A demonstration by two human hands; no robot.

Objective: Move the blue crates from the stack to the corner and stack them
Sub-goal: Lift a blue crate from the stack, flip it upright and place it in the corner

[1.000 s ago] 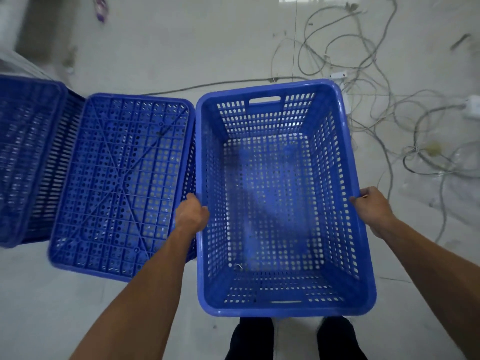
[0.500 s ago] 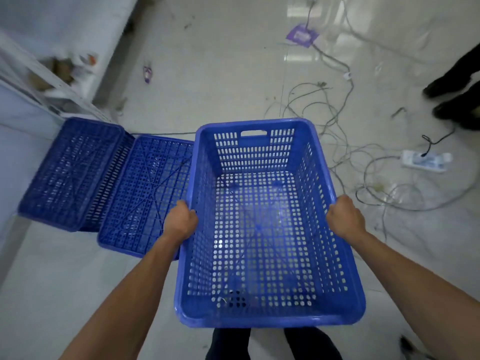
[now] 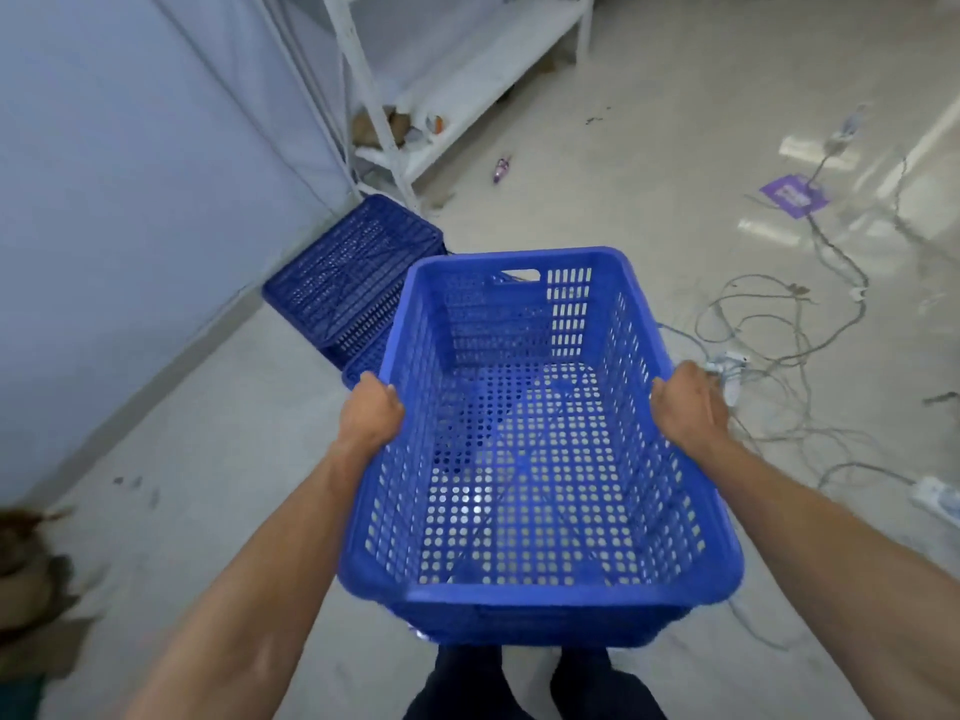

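Observation:
I hold an empty blue perforated crate [image 3: 524,491] upright in front of my body, above the floor. My left hand [image 3: 370,407] grips its left long rim and my right hand [image 3: 688,402] grips the right long rim. Beyond the crate, upturned blue crates [image 3: 348,272] lie bottom-up on the floor near the wall; the held crate hides their near part.
A pale wall [image 3: 130,200] runs along the left. A white metal shelf rack [image 3: 415,85] stands behind the upturned crates. Tangled cables [image 3: 779,324] and a power strip [image 3: 935,493] lie on the floor to the right. Cardboard [image 3: 36,605] sits at the lower left.
The crate has come up off the floor and away from the upturned crates. My view has swung up and left, so the wall and rack now show.

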